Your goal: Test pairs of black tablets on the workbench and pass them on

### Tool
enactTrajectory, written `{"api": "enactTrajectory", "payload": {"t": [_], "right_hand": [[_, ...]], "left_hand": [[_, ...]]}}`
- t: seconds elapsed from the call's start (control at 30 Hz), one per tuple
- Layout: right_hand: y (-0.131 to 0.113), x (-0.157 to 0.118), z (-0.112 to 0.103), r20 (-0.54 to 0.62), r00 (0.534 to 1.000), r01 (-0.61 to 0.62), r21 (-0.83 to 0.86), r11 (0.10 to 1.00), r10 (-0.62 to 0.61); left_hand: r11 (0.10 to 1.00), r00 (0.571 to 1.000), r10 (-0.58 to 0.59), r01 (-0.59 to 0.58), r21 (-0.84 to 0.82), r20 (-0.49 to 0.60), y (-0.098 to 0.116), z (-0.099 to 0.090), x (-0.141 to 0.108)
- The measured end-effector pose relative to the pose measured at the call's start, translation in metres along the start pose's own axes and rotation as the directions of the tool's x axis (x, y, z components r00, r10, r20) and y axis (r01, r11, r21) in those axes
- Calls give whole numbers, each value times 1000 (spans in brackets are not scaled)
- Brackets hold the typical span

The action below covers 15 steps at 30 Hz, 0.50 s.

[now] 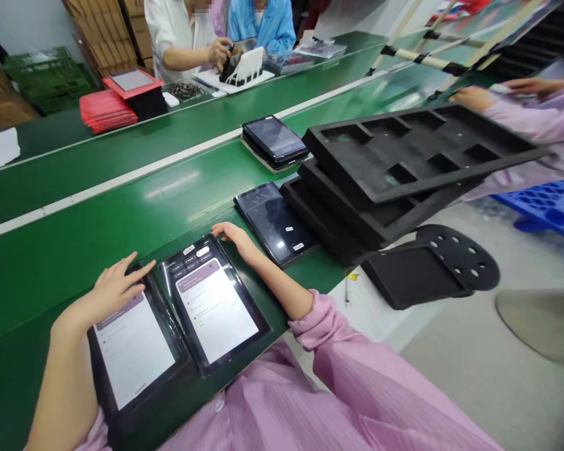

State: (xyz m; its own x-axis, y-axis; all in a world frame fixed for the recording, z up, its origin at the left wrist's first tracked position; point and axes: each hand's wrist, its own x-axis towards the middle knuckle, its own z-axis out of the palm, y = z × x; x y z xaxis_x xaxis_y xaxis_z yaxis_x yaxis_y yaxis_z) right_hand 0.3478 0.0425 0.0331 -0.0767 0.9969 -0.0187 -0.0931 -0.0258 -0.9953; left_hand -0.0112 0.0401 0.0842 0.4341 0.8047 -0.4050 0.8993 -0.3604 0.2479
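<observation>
Two lit tablets lie side by side on the green work surface in front of me. Over the upper part of the left tablet [136,357] is my left hand [115,288], its fingers spread and holding nothing. I cannot tell whether its fingertips touch the screen. The right tablet [219,307] shows a panel of dark buttons above a white page. At that tablet's top right corner rests my right hand [237,239], fingers stretched out and loosely bent. A dark tablet [277,222] with small white labels lies just beyond my right forearm.
Black foam trays [423,147] are stacked at the right, overhanging the edge. Farther back sits a pile of tablets [275,141]. A black case [411,275] lies lower right. Red sleeves [107,111] are stacked across the green conveyor [169,188]. Co-workers stand opposite and at the right.
</observation>
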Motion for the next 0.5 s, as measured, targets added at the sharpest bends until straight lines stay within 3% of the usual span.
{"api": "enactTrajectory", "payload": {"t": [0.13, 0.23, 0.37, 0.5], "right_hand": [[-1, -4, -3, 36, 990, 144, -244, 959, -139], [-4, -9, -3, 166, 933, 359, -452, 817, -318], [-2, -11, -2, 264, 904, 428, -605, 671, -338], [-1, -8, -6, 201, 907, 418, -540, 731, -370]], "left_hand": [[987, 1000, 3, 1, -160, 28, -14, -16, 2], [985, 1000, -5, 9, -173, 23, -13, -20, 3], [982, 999, -10, 18, -185, 47, -9, -19, 2], [967, 998, 5, 12, -254, 69, -13, -22, -3]]}}
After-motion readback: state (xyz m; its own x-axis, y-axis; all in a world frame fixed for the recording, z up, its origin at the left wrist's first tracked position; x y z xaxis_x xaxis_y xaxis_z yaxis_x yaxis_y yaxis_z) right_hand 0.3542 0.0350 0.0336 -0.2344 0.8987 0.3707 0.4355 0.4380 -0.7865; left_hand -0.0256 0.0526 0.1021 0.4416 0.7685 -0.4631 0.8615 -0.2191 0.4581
